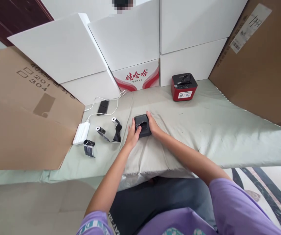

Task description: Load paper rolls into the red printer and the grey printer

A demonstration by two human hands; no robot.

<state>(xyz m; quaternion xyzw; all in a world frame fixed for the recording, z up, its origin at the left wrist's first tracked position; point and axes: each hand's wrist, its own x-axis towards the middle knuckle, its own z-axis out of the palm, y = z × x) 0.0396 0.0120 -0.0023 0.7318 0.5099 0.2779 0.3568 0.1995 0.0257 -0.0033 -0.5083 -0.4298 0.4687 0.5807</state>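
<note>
A small black boxy device with a recess in its top rests on the cloth-covered table, held from both sides. My left hand grips its left side, the thumb lying over the front edge by the recess. Along the right side, my right hand is closed against it, fingers reaching toward the far corner. What lies inside the recess is too small to make out. To the left are two rolls with white cores, a left one and a right one, with a dark strip hanging between them.
A third black roll lies nearer the left edge. Beside it are a white power bank with a white cable and a dark phone. At the back right stands a red-and-black device. Cardboard and white boxes wall the table.
</note>
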